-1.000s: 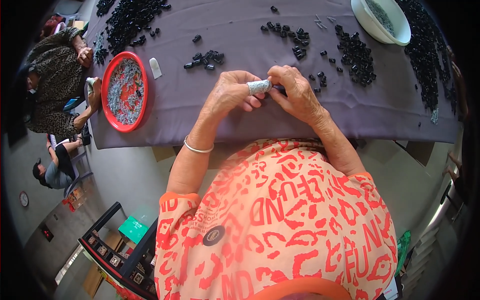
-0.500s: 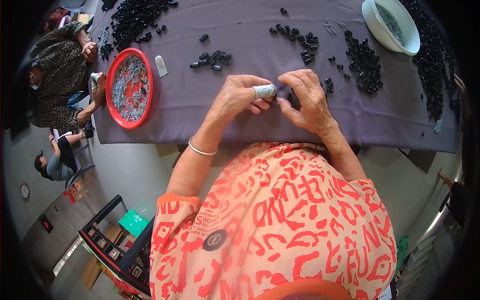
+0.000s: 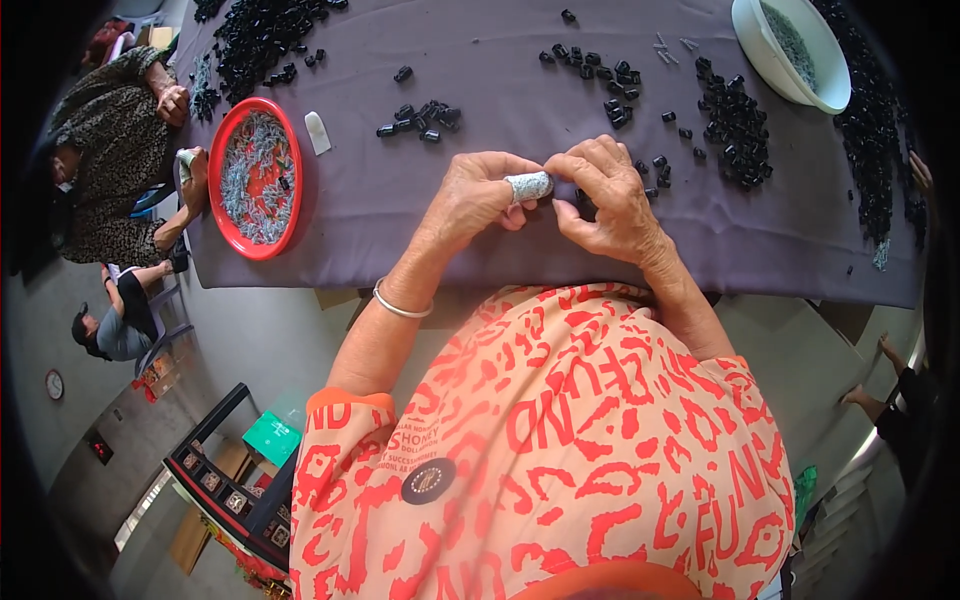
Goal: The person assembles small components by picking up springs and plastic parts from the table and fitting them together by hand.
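My left hand (image 3: 478,198) is closed in a pinch above the near part of the table, with a silvery-white wrap (image 3: 527,187) around one digit, seemingly the thumb. My right hand (image 3: 612,205) meets it from the right, thumb and index finger bent toward the left fingertips. Something small and dark shows at the pinch, too hidden to name. Dark pieces partly show behind my right fingers; whether that hand touches them I cannot tell. Just beyond it lie a few small black cylindrical parts (image 3: 660,162). A loose group of the same black parts (image 3: 430,112) lies farther left.
A red basin (image 3: 302,190) of thin grey pieces stands left, beside a white flat piece (image 3: 317,132). A white bowl (image 3: 830,101) of similar pieces sits far right. Black parts heap (image 3: 262,50) far left and along the right edge. A person (image 3: 115,150) works at the left.
My right hand has shifted slightly left, and its fingertips now meet those of my left hand, closing the gap between them. My left hand has barely moved.
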Motion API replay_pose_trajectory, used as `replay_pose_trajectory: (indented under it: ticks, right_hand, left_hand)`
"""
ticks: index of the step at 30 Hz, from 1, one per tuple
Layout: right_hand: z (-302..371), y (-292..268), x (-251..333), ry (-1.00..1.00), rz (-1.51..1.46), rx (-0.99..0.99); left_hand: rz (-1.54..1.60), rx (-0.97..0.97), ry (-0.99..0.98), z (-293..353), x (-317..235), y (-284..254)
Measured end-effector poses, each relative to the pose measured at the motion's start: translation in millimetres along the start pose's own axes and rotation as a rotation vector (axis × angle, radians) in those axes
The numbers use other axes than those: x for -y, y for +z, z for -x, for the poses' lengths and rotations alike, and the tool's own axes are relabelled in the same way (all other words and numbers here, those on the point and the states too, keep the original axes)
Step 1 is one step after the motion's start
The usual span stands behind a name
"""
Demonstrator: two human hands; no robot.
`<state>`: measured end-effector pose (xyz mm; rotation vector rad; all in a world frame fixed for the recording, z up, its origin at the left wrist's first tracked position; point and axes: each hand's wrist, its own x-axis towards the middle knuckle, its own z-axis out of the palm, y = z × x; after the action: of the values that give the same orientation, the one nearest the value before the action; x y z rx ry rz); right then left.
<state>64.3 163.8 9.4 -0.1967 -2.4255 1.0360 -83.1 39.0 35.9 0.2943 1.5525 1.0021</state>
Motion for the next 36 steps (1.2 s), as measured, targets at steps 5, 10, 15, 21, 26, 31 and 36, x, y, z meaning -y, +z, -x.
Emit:
replay_pose_trajectory:
  ticks: [5,10,15,21,26,31,36]
  right_hand:
    - [1.8,7.4,-3.0,-0.012,0.086,-0.014]
    - [2.6,9.4,-3.5,0.005,0.095,-0.018]
    - [0.7,12.4,-3.9,-0.021,0.092,-0.038]
    - [-0.5,11.6,-2.4,-0.007,0.099,-0.032]
    - [0.7,14.2,-2.0,-0.025,0.112,-0.019]
    - [2.6,13.8,-2.8,-0.013,0.119,-0.026]
    - [4.0,14.2,-3.1,-0.009,0.159,0.003]
  left_hand:
    - [0.027,0.009,-0.018,-0.3,-1.9,1.4]
    - [0.023,-0.010,-0.013,0.5,-0.2,3.9]
    - [0.026,-0.025,-0.012,0.7,-0.6,4.2]
    - [0.074,-0.023,-0.026,-1.0,-2.4,3.4]
    - [0.066,-0.010,-0.022,1.7,0.8,1.4]
    - [0.055,-0.022,-0.059,0.9,-1.4,3.9]
    - [0.047,-0.023,-0.065,1.9,-1.8,5.1]
